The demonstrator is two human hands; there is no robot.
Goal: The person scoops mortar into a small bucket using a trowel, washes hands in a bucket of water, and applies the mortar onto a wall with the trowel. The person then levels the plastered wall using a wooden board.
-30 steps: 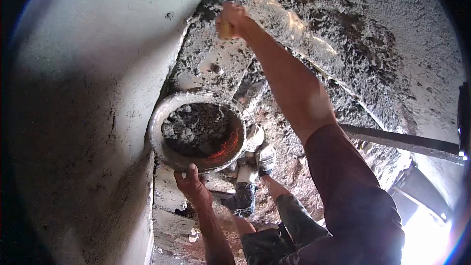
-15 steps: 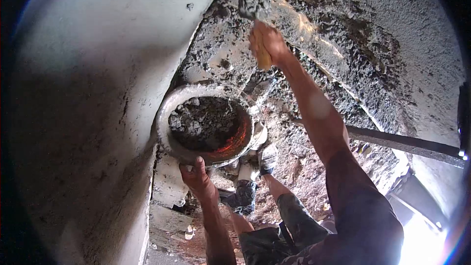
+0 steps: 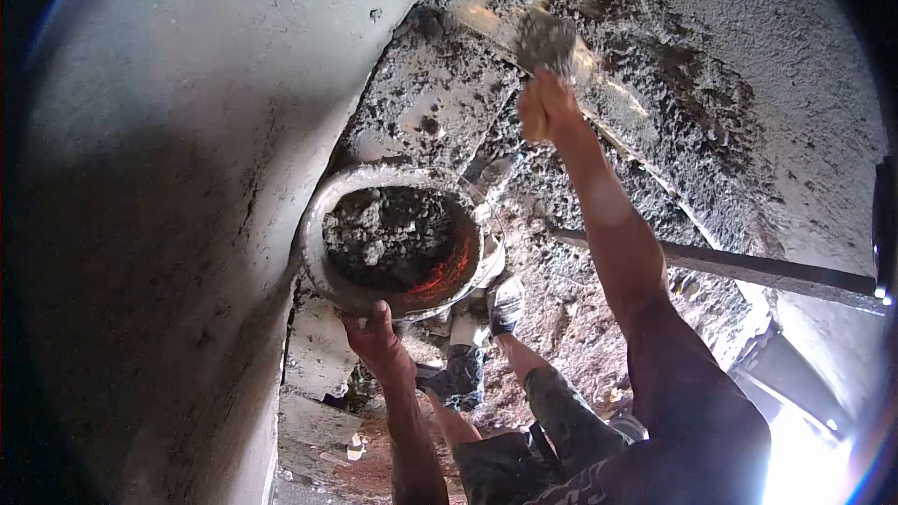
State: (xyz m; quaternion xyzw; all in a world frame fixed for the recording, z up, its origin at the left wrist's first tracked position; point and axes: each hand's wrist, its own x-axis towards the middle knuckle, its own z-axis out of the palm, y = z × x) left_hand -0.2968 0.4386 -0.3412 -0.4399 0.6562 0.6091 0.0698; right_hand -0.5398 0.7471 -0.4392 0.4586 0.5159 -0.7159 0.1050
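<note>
My left hand (image 3: 379, 344) grips the near rim of a round bucket (image 3: 316, 257), thumb over the edge. Inside the bucket lies lumpy grey mortar (image 3: 383, 229), and its inner wall glows orange on the right. My right hand (image 3: 554, 108) is wrapped around the wooden handle of a trowel (image 3: 545, 40), arm stretched forward. The trowel's blade is grey with mortar and slightly blurred. It is over a pale, smooth strip (image 3: 479, 17) along the rough, mortar-spattered surface; whether it touches cannot be made out.
A smooth grey wall (image 3: 178, 187) rises close on the left of the bucket. From the right, a long dark bar (image 3: 767, 271) reaches in under my right arm. My shoes (image 3: 508, 304) stand on rubble-strewn ground below the bucket. Rough plaster (image 3: 795, 84) covers the upper right.
My right hand has swung the trowel to the right and a little nearer me, uncovering the left end of the pale strip. My left hand stays on the bucket's rim.
</note>
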